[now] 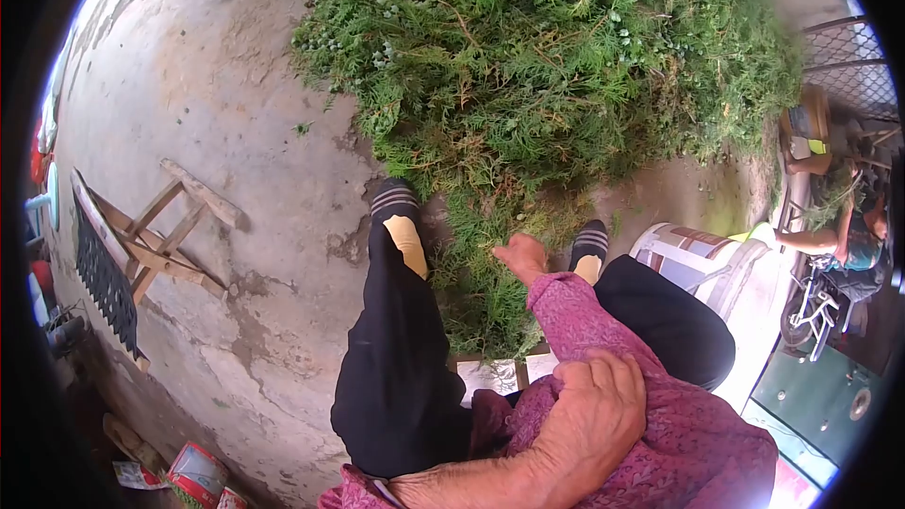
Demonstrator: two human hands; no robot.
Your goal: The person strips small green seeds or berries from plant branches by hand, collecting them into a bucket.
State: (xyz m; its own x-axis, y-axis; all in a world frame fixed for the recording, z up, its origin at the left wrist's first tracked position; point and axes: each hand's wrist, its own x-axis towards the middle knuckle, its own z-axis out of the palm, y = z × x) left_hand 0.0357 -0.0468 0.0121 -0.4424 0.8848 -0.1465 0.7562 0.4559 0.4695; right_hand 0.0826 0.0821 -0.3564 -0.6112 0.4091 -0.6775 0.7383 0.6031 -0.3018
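Observation:
My left hand (596, 407) lies across my right arm, its fingers wrapped over the purple sleeve (589, 316). Out of that sleeve, my right hand (523, 256) reaches forward between my feet, above loose green sprigs. It looks closed, with one digit sticking out to the left; its underside is hidden and nothing shows in it. In front of my feet spreads a large heap of green conifer branches (528, 75), some bearing small pale cones. A narrower strip of sprigs (471, 264) runs back from it between my legs.
A wooden folding stool (156, 245) with dark straps lies on its side at the left. A white bucket (683, 254) stands by my right foot. Another person (853, 236) sits at far right near a bicycle (811, 316). Red-and-white containers (196, 473) are at lower left.

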